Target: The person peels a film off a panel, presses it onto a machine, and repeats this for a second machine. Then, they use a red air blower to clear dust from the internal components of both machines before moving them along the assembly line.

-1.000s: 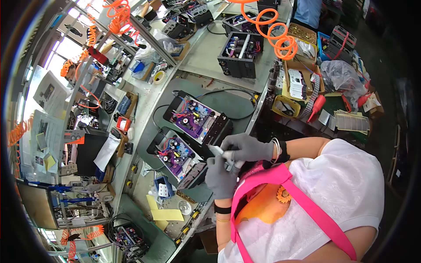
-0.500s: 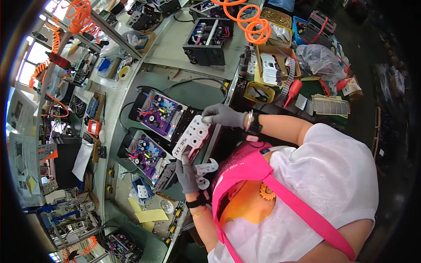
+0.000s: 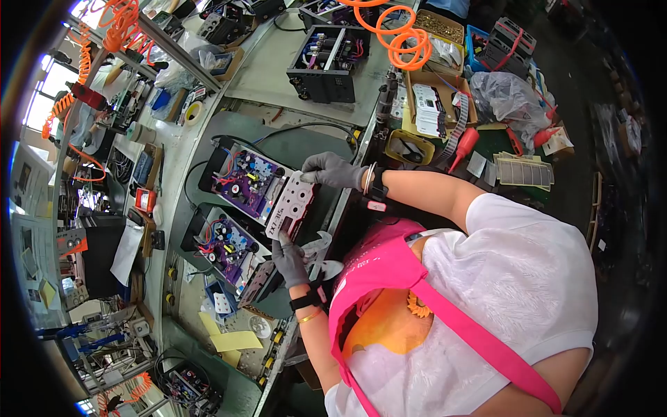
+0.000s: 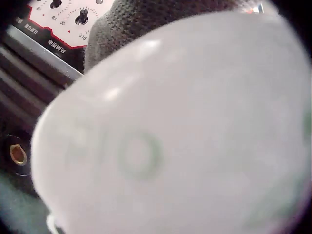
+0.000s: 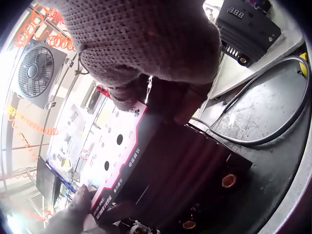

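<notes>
Both hands wear grey gloves and hold a white front-panel label with round holes, a red-and-black border and "ZX7-315" printed on it. My right hand pinches its far end; my left hand pinches the near end with the thumb on top. The label lies over the black front of an open machine with a purple circuit board. In the right wrist view, the label stands right at the black panel. A curled pale backing sheet hangs by the left hand and, as a sheet, fills the left wrist view.
A second open machine with a labelled front stands beside the first. Another black machine is further along the bench. A black cable loops over the green mat. Yellow paper and a blue bin lie at the near left.
A second ago the hands were together at the backing sheet; then they spread the label between them. Since then the label has moved left and down onto the far machine's front.
</notes>
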Action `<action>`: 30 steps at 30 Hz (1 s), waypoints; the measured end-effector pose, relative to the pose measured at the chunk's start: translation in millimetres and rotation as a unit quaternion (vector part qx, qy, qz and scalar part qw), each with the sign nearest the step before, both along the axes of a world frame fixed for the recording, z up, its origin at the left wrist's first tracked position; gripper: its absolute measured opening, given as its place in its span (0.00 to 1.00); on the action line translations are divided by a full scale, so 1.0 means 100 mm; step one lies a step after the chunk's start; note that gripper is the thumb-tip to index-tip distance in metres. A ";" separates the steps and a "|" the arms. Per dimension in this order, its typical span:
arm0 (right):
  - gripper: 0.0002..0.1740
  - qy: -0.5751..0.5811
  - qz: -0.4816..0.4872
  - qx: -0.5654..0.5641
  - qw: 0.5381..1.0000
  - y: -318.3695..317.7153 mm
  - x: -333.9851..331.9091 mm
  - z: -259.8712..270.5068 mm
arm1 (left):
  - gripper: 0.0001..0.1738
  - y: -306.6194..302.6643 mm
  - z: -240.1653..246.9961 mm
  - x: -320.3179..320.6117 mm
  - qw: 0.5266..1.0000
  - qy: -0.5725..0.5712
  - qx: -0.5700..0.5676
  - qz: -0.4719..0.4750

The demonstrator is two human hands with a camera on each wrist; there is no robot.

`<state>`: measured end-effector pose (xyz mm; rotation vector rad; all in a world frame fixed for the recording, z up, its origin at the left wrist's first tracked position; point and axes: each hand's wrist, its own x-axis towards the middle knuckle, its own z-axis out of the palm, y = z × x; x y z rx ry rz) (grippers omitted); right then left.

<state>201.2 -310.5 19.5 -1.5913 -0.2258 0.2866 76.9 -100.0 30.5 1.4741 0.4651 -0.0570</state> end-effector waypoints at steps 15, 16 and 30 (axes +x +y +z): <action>0.10 -0.035 -0.006 -0.006 0.999 0.00 0.00 -0.02 | 0.20 0.02 -0.08 0.04 1.000 -0.014 -0.002 0.012; 0.10 -0.035 -0.007 -0.007 0.999 0.00 -0.01 -0.02 | 0.20 0.02 -0.09 0.04 1.000 -0.018 -0.004 0.012; 0.12 -0.034 -0.016 0.004 0.999 0.02 0.00 -0.07 | 0.19 0.02 -0.10 0.04 1.000 -0.027 -0.005 0.011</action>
